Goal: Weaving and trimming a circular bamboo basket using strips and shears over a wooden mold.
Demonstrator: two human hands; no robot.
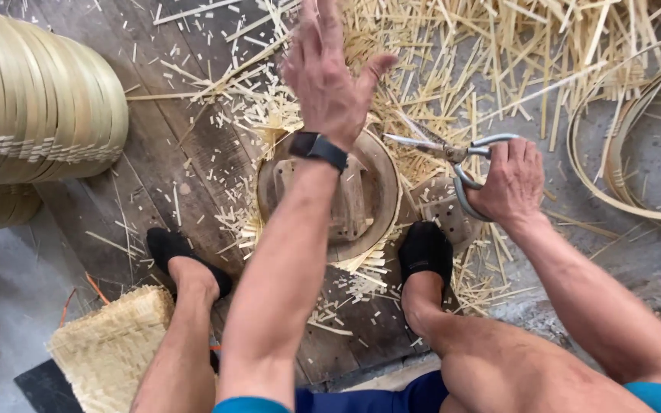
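My left hand point(330, 69) is stretched forward with its fingers spread, holding nothing, over a litter of cut bamboo strips point(453, 69). A dark watch point(318, 147) sits on that wrist. My right hand point(510, 180) grips the looped handles of large metal shears point(445, 153), blades pointing left. Below my left forearm stands a round wooden block point(380, 191) between my two feet in black shoes point(425, 248).
A stack of bamboo hoops point(32, 107) lies at the left. Loose bamboo rings point(629, 145) lie at the right. A woven bamboo mat point(109, 348) sits at the lower left. Worn wooden planks point(162, 176) form the floor, scattered with offcuts.
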